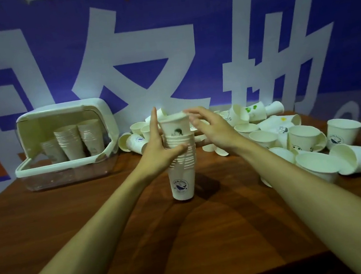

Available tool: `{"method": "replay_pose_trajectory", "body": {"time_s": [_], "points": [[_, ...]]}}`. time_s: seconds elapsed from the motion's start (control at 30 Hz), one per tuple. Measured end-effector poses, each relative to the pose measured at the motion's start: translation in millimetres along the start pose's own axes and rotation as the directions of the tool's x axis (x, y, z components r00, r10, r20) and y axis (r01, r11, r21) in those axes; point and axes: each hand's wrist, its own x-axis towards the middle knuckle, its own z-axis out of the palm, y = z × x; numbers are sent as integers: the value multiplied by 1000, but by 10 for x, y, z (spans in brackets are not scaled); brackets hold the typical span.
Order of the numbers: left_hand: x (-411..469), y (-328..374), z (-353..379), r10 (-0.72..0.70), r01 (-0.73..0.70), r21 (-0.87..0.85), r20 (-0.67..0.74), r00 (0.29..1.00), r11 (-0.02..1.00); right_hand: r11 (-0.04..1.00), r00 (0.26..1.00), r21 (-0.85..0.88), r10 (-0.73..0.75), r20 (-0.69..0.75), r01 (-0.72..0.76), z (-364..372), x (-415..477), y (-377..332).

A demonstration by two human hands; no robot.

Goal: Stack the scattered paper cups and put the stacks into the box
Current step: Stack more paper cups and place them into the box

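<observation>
Wrapped round the middle of the stack (180,159), the left hand (160,149) holds it upright on the table (142,244), thumb across the front, forefinger straight up. Just right of the top rim hovers the right hand (210,128), fingers spread and holding nothing. Behind and to the right lies the pile (277,138) of loose cups, many of them tipped over. At the far left, the box (65,173) already has three stacks (72,141) in it. I'd judge the job not yet half done.
</observation>
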Motion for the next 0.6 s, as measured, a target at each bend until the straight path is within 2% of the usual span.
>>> {"method": "replay_pose_trajectory", "body": {"time_s": [0.07, 0.13, 0.2, 0.27, 0.33, 0.43, 0.5, 0.57, 0.6], "points": [[-46, -40, -27, -39, 39, -31, 8, 999, 999, 997, 996, 24, 68, -64, -67, 15, 3, 4], [-90, -86, -16, -66, 68, -46, 40, 997, 997, 995, 993, -80, 55, -104, -64, 38, 12, 24], [-145, -84, 30, -61, 64, -28, 80, 995, 998, 966, 998, -259, 6, -59, -21, 41, 23, 43], [-181, -48, 88, -61, 63, -28, 67, 996, 998, 933, 1000, -359, 18, 14, -12, -4, -18, -11], [-202, 11, 144, -42, 42, 2, 38, 998, 999, 931, 999, -365, 43, 26, -31, -141, -95, -80], [-186, 80, 244, -2, -3, 87, 57, 998, 996, 901, 992, -417, 105, -66, -123, -513, -199, -56], [-164, 140, 321, 12, -22, 133, 80, 997, 991, 787, 979, -585, 191, -68, -194, -824, -300, -14], [-138, 207, 396, 22, -38, 206, 79, 997, 978, 628, 937, -751, 347, 35, -205, -1075, -434, -2], [-127, 232, 426, 28, -43, 236, 68, 997, 971, 555, 893, -811, 439, 97, -184, -1151, -504, -6]]}}
